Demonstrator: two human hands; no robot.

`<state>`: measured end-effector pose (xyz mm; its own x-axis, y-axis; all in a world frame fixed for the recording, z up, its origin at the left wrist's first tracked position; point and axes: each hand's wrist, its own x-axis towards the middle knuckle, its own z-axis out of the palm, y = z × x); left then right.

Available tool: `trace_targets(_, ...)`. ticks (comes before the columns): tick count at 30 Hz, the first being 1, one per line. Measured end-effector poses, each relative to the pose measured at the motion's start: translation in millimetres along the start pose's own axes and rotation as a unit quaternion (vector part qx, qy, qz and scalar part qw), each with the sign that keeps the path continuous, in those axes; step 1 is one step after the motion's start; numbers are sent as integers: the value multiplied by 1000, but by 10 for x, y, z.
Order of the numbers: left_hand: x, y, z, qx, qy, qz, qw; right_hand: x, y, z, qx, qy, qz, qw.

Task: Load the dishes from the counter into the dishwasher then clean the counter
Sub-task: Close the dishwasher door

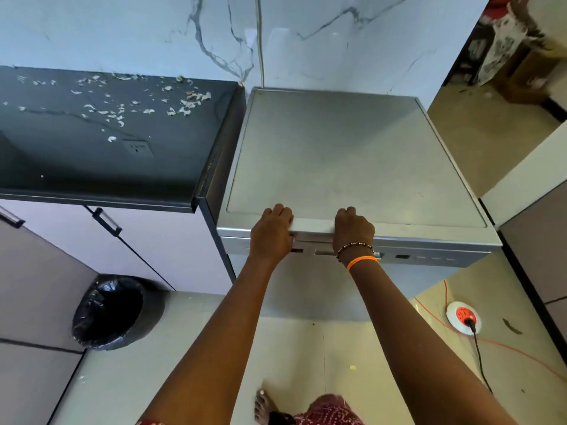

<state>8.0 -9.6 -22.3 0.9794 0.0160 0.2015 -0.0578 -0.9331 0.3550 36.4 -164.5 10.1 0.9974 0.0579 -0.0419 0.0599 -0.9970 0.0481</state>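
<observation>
Grey metal fills the middle of my view: the dishwasher (352, 154) stands on the floor just right of the dark counter (101, 154), its flat top facing up at me and its front panel facing toward me. I see both of my hands on the top front edge of its door. My left hand (271, 230) has its fingers curled over the lip, knuckles up, with the thumb side down against the control strip. My right hand (352, 230) is bent the same way, fingers hooked over the same edge and clamped on it, just beside the left with a narrow stretch of door edge between them. A beaded bracelet (354, 248) and an orange band (362, 261) sit on my right wrist. The door's long edge runs left to right across my view, and it looks closed or nearly so; I cannot tell which. The control strip (429, 257) shows small marks and a dark window, too small for me to read. The counter lies to the left, its long side running left to right, scattered with pale food scraps (129, 102) toward the back wall. A bin with a black liner (113, 311) stands on the floor below it. A white floor socket with a red insert (463, 317) lies to the right, a black plug in it.
</observation>
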Motion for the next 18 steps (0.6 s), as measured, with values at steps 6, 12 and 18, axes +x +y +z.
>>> trace_targets(6,266,-92,-205,-91,-21,-48,994,293,-203,-354,75,-120,-14,990)
trace_targets(12,773,-336,-497,-113,-8,-57,992,875,-647,-619,174,-90,-92,976)
trace_targets(18,1798,-647,-1028,-87,59,-61,993,1812,-1083,-1055,193,14,-148,970)
